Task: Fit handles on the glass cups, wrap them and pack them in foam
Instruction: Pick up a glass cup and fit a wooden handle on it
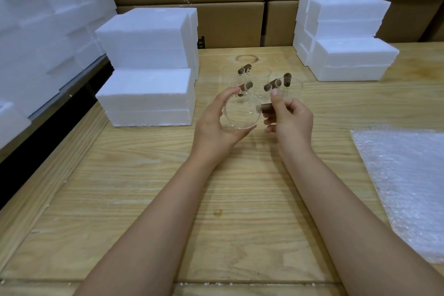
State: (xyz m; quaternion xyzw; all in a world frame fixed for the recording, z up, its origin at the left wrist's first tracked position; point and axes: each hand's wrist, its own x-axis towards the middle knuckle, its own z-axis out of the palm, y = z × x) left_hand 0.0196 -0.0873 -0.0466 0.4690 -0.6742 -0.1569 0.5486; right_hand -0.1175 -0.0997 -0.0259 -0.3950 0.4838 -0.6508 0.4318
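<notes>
Curling round the glass cup (242,114), the left hand (213,125) fingers (229,94) are cradling its wall, holding it just above the tabletop (168,187). The right hand (292,122) is pinching the brown handle (264,108) at the cup's side. Handling, as judged: light, stiff, slippery, breakable, so grip the wall and avoid squeezing the rim. Other cups (258,77) with handles fitted are standing clustered just behind, crowding any set-down. Foam boxes (149,94) are sitting stacked left and right. Bubble wrap (403,187) is lying at the right, with cartons (230,21) behind.
</notes>
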